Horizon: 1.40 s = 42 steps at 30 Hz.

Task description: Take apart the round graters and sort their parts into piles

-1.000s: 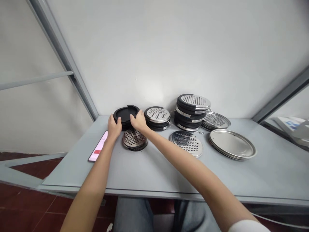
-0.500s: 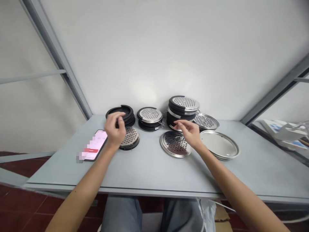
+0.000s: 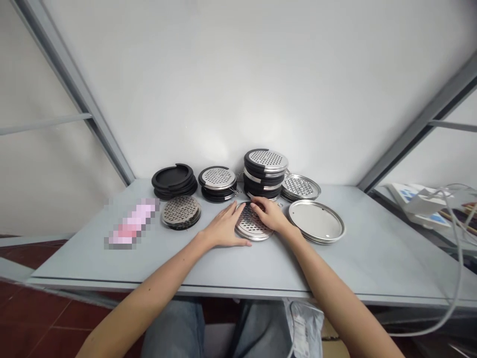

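Left hand (image 3: 223, 227): lay at the left side of the perforated disc stack (image 3: 256, 226), its fingers spread wide, thumb toward the front rim.
Right hand (image 3: 271, 215): reached over the back right of that stack, its fingers bent and narrow; whether they gripped the top disc, I could not tell.
Perforated disc stack: low, silvery and flat on the worktop (image 3: 223, 271), between the two hands.
Plain plates (image 3: 316, 221): shiny, round and piled just to the right of the disc stack.
Grater plates (image 3: 302, 187): lay behind the plain plates, near the wall.
Tall stack (image 3: 265, 175): black-rimmed, perforated metal lids, behind the hands.
Short stack (image 3: 219, 179): similar lids, left of the tall one.
Black rings (image 3: 173, 180): piled at the back left.
Darker discs (image 3: 181, 211): perforated, in front of the black rings.
Pink patch (image 3: 133, 223): pixelated, at the left of the worktop.
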{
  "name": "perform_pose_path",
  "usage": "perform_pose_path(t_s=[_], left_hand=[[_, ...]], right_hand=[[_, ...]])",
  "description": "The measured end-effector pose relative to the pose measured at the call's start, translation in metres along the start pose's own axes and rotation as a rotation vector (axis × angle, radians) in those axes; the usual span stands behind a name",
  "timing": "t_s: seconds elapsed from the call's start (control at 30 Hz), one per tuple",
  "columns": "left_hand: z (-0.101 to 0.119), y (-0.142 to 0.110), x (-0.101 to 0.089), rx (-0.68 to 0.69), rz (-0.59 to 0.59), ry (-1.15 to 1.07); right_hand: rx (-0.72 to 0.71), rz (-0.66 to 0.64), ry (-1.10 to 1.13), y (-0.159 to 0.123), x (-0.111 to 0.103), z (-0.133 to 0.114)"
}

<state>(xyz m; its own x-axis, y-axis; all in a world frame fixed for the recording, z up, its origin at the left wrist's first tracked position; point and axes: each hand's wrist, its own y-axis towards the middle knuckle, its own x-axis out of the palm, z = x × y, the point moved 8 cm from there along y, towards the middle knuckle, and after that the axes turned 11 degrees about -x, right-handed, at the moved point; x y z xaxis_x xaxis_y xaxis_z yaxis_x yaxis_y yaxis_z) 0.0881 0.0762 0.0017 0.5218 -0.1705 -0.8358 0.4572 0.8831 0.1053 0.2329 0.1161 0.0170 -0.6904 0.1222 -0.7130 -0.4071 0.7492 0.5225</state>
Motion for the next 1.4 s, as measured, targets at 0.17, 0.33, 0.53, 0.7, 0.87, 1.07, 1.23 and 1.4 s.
perform_pose_path(t_s=[0.17,0.33,0.53,0.7,0.87,1.07,1.23,1.4], left_hand=[[-0.007,0.001,0.001,0.042,0.01,-0.056],[-0.009,-0.008,-0.015,0.11,0.075,-0.137],[-0.01,-0.013,-0.025,0.108,0.127,-0.197],[-0.015,-0.009,-0.035,0.104,0.181,-0.402],[-0.031,-0.001,-0.033,0.043,0.114,-0.849],[-0.054,0.002,-0.024,-0.153,0.118,-1.324],[-0.061,0.0,-0.025,-0.221,0.141,-1.418],[-0.061,-0.003,-0.034,-0.214,0.173,-1.415]], right_hand=[[0.03,0.067,0.154,-0.001,0.0,0.003],[0.052,0.081,0.29,-0.001,0.002,-0.001],[0.024,0.057,0.374,0.0,0.003,-0.012],[-0.063,0.044,0.539,0.0,-0.008,-0.023],[-0.19,0.093,0.509,-0.001,-0.025,-0.042],[-0.167,0.31,0.364,-0.002,-0.043,-0.045],[-0.226,0.331,0.236,-0.001,-0.043,-0.051],[-0.183,0.381,0.125,-0.005,-0.041,-0.04]])
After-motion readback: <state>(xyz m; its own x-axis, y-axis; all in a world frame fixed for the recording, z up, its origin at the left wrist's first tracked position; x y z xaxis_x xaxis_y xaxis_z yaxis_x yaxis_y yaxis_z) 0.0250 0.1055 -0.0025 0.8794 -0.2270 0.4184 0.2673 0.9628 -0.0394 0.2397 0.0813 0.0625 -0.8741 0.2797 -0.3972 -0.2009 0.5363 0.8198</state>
